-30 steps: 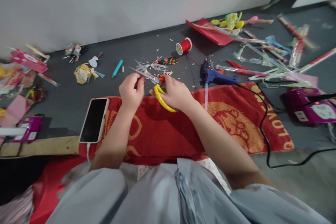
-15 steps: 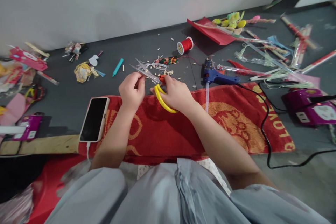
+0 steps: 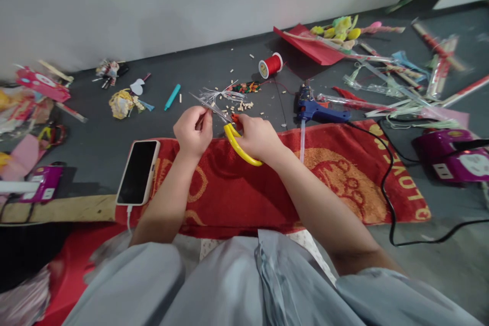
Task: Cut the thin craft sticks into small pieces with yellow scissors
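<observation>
My right hand (image 3: 257,137) is closed around yellow-handled scissors (image 3: 239,145), whose blades point up and left toward my left hand. My left hand (image 3: 193,130) is in a pinch, holding a small thin piece that I cannot name right at the blade tips. Both hands hover over the far edge of a red towel (image 3: 344,178) with gold print. Just beyond the scissors lie clear plastic strips (image 3: 221,96) and several small pale cut bits (image 3: 239,107) on the dark floor.
A phone (image 3: 138,172) on a cable lies at the towel's left end. A blue glue gun (image 3: 319,111) with a black cord, a red thread spool (image 3: 270,65), a teal pen (image 3: 171,97), purple boxes (image 3: 451,155) and craft scraps surround the towel.
The scissor blades have closed somewhat against the piece in my left hand. Both hands stay in nearly the same place.
</observation>
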Motion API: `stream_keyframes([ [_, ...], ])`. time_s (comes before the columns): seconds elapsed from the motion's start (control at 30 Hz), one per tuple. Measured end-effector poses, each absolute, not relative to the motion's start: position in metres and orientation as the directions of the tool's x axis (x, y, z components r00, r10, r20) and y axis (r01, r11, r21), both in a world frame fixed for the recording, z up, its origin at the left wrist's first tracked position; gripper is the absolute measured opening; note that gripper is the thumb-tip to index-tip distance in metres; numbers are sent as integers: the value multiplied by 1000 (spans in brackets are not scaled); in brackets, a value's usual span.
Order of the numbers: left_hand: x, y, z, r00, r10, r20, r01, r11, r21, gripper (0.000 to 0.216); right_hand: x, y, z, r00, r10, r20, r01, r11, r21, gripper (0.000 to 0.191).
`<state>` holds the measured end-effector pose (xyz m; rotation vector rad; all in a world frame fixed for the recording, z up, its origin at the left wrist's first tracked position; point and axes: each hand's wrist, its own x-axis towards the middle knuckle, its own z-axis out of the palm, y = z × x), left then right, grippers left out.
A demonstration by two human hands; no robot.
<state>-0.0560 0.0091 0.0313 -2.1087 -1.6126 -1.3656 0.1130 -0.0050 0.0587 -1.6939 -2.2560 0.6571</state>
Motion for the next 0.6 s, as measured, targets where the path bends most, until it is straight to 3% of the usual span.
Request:
stream_keyframes([
  [0.17,-59,10,28,11,670,742,825,-426,372,33,115,-4,59,-316,946,-75,828,237,-508,38],
  [0.33,-57,7,28,82,660,747,780,-509,364,39,112,-1,55,-372,920,-126,746,216,-630,37],
  [0.4,-58,8,28,29,654,756,771,-496,400,38,112,2,53,-341,931,-129,743,184,-643,37],
  [0.5,-61,15,26,-106,683,723,770,-403,494,35,115,6,50,-270,948,-168,701,74,-709,38],
  [0.6,-65,23,21,-136,749,648,775,-327,540,33,119,10,49,-251,927,-278,506,-120,-854,40],
])
